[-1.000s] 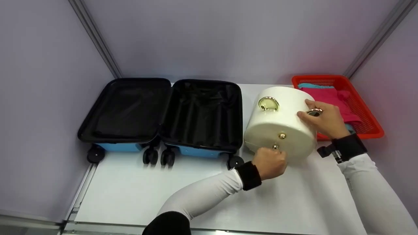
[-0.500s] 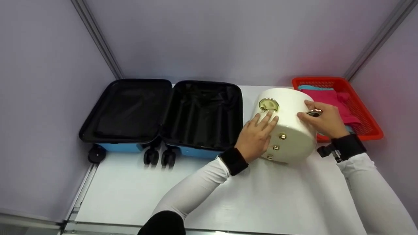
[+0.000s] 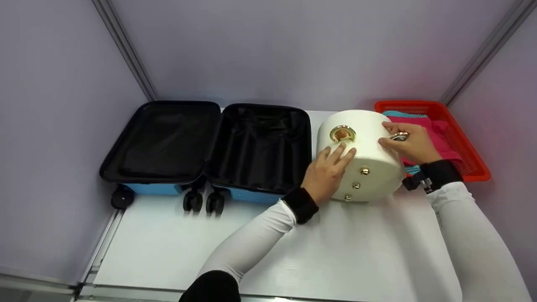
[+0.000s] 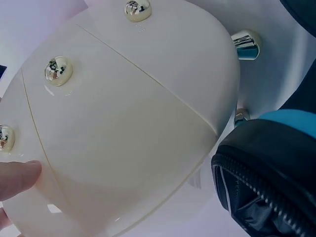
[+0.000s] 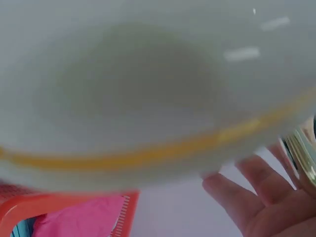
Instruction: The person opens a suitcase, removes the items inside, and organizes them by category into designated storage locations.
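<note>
A cream drum-shaped drawer box (image 3: 377, 184) with gold knobs stands on the right part of the white table. Across its front, in the left wrist view, thin seams run between the round knobs (image 4: 58, 71). My left hand (image 3: 325, 176) rests on its upper left edge with straight, spread fingers, just below a gold ring-like fitting (image 3: 343, 134). On the right, my right hand (image 3: 411, 140) grips the top with thumb and forefinger around a second gold fitting (image 3: 400, 136). In the right wrist view, the box's blurred side hides most of the scene.
An open blue suitcase (image 3: 256, 195) with black insides lies to the left of the box, its wheels (image 3: 215, 203) toward the front. Behind the right hand sits a red basket (image 3: 474, 161) holding pink cloth (image 3: 444, 151) and blue cloth. Walls rise behind and on both sides.
My left hand has left the lowest knob area, where it was fisted, and moved up onto the box's top edge, fingers spread. The box and right hand have shifted slightly up and left.
</note>
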{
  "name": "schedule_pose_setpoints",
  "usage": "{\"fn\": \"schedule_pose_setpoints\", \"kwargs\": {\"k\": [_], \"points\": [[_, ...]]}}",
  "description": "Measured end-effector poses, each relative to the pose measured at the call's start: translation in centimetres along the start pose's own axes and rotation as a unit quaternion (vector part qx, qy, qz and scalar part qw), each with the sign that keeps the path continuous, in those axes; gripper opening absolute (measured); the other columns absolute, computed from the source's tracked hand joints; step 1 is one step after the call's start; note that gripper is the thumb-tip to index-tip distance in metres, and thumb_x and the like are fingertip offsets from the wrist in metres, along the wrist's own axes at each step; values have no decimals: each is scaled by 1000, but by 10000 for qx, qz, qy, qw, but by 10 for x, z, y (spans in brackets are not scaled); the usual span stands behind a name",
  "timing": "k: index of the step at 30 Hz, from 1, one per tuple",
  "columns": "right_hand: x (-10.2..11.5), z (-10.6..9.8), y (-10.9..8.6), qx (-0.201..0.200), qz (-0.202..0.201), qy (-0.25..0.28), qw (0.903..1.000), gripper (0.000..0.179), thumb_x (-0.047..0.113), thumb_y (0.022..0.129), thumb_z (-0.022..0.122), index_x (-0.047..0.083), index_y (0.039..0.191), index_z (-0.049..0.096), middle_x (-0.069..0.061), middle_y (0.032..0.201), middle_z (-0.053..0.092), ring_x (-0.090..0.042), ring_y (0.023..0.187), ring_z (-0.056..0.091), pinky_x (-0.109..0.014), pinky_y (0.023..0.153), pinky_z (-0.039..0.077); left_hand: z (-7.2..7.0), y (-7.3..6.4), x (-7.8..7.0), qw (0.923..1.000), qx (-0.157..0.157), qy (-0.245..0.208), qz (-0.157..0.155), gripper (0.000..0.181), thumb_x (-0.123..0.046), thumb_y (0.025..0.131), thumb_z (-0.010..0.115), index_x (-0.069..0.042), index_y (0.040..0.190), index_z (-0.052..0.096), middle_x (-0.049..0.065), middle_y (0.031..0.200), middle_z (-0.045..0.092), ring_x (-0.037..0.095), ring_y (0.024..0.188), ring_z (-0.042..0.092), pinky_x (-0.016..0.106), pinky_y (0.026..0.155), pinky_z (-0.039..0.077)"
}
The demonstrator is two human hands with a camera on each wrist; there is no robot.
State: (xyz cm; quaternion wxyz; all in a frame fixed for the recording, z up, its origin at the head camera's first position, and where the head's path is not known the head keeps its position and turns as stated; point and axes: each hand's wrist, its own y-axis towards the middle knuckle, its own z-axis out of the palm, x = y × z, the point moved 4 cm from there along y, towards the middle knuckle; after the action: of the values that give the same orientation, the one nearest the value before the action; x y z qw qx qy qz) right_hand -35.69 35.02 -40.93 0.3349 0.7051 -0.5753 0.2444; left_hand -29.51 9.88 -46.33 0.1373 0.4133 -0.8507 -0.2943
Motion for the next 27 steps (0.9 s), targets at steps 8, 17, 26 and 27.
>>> {"fn": "schedule_pose_setpoints", "kwargs": {"k": [8,17,26,27], "points": [[-6,6,17,-129,255,145,9995,42,21,94,87,-3,116,60,-23,148,67,3,118,66,-7,88,48,4,5,8,9997,-33,98,-233,49,-25,105,71,-27,154,63,3,152,67,30,122,71,37,88,66],[-9,6,-10,151,696,124,9974,100,35,98,82,-6,162,18,-34,158,43,-50,147,44,-70,122,37,4,4,21,9982,285,-416,-323,50,-22,106,70,-20,155,61,6,155,65,30,125,71,37,88,66],[-23,-2,-42,1057,524,-230,9928,89,33,95,87,5,164,38,-30,162,48,-57,146,50,-40,95,64,-2,2,29,9901,649,-1089,-599,47,-19,104,73,-10,150,63,10,142,71,27,113,76,36,94,64],[-24,-2,-42,1073,508,-154,9928,90,32,94,88,5,164,39,-30,162,48,-58,145,51,-34,92,64,-2,3,29,9898,663,-1114,-587,47,-19,104,74,-10,149,64,10,141,71,28,113,77,36,95,64]]}}
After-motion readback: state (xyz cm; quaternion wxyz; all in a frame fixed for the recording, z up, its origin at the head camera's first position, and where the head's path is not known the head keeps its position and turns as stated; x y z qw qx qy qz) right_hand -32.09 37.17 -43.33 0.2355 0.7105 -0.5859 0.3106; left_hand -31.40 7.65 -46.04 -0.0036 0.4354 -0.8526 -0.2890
